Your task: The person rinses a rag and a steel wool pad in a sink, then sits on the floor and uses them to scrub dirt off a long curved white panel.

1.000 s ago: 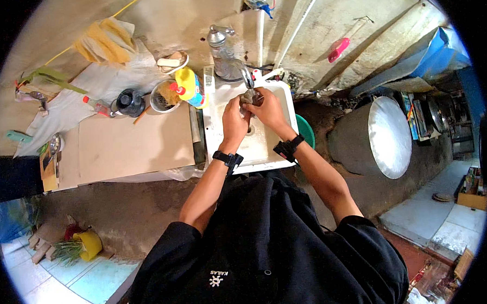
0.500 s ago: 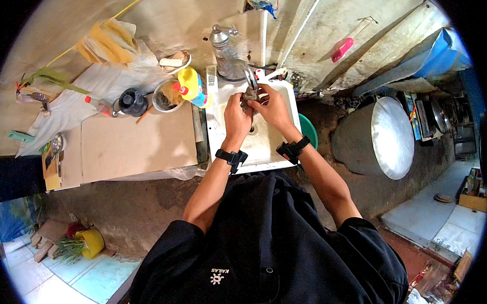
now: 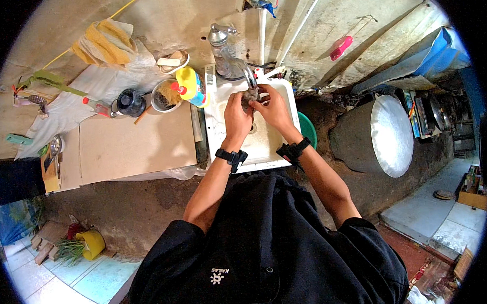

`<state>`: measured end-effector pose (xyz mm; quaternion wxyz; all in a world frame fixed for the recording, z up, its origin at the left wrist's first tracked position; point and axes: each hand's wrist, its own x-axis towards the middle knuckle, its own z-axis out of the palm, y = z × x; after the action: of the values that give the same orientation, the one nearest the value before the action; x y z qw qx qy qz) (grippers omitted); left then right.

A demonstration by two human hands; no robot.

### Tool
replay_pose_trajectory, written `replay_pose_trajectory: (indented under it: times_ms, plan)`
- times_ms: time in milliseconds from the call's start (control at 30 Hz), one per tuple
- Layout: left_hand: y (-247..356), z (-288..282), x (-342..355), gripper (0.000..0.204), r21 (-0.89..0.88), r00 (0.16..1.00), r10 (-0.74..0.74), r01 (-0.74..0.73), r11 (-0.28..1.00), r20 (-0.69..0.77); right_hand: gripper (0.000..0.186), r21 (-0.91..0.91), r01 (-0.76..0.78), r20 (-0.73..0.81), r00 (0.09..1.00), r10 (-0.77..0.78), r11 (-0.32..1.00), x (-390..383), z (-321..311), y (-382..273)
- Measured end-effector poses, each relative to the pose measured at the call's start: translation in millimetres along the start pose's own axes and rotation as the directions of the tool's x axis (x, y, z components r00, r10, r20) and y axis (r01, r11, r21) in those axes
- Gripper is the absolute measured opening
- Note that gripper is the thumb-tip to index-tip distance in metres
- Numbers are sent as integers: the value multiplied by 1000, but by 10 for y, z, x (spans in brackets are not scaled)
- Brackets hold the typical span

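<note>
Over the white sink (image 3: 213,145), both hands meet just under the curved metal faucet (image 3: 247,73). Between my fingertips is a small grey-brown lump (image 3: 249,97), whose exact kind I cannot make out. My left hand (image 3: 236,116) closes on its left side, palm turned inward. My right hand (image 3: 275,111) grips it from the right, thumb and fingers bent around it. The sink's drain (image 3: 253,128) shows below, between the wrists. Whether water is running from the spout is unclear.
Left of the sink, a yellow bottle (image 3: 192,88), a bowl with a sponge-like thing (image 3: 167,95) and a dark mug (image 3: 131,102) stand by a cardboard-covered counter (image 3: 140,140). A green basin (image 3: 307,128) and a large metal pot (image 3: 357,139) are at the right.
The grey-brown lump shows more fully between my fingers, just under the spout. Both hands stay almost in place, and the view has shifted slightly.
</note>
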<state>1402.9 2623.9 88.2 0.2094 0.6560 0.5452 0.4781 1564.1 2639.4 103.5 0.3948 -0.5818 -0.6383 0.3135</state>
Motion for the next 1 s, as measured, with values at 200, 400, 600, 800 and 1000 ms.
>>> replay_pose_trajectory:
  times_ms: [200, 400, 600, 800, 1000]
  plan:
    - [29, -146, 72, 42, -55, 961, 171, -162, 985, 216, 63, -111, 81, 83, 994, -72, 990, 61, -119, 82]
    - [-38, -109, -30, 58, 68, 972, 181, -192, 979, 148, 46, -128, 54, 25, 998, -52, 990, 132, -37, 63]
    - [157, -33, -149, 84, -9, 982, -80, 82, 997, 169, 45, 5, -157, -52, 986, 157, 988, 96, -91, 108]
    - [252, -66, -120, 69, -33, 976, 44, -38, 999, 211, 45, 245, -404, 126, 914, 385, 881, -28, -263, -165]
    - [271, -150, -168, 76, 3, 935, 197, -207, 978, 293, 31, 458, -626, 522, 764, 379, 632, -16, -372, -129]
